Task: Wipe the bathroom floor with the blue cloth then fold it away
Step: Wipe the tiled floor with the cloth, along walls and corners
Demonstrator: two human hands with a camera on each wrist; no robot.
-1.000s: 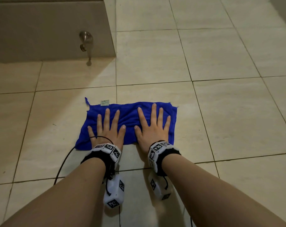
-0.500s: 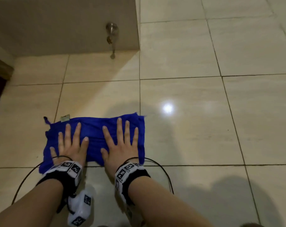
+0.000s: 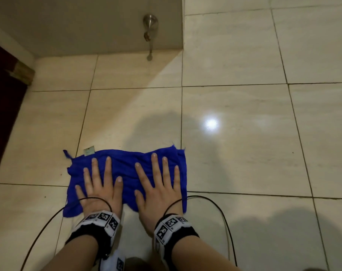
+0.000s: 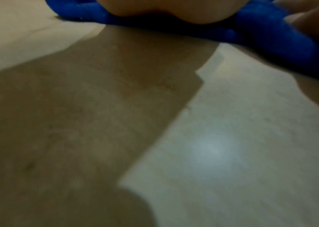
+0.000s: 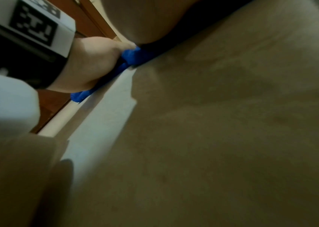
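The blue cloth (image 3: 127, 173) lies spread flat on the beige tiled floor (image 3: 234, 163), a small white label at its far left edge. Both hands press down on it, palms flat and fingers straight and spread. My left hand (image 3: 99, 184) covers the cloth's left half, my right hand (image 3: 158, 182) its right half. In the left wrist view the cloth (image 4: 261, 30) shows as a blue strip under the heel of the hand. The right wrist view shows the cloth (image 5: 131, 55) bunched under both palms, with the left hand (image 5: 96, 64) beside it.
A low tiled wall (image 3: 87, 26) with a metal tap (image 3: 149, 26) stands beyond the cloth. A dark wooden door frame (image 3: 5, 94) borders the floor on the left. Black cables (image 3: 225, 222) trail from both wrist bands over the tiles.
Both hands have slid the cloth leftward across the floor, toward the door frame, staying flat on it. The tap and wall now sit further right in the head view.
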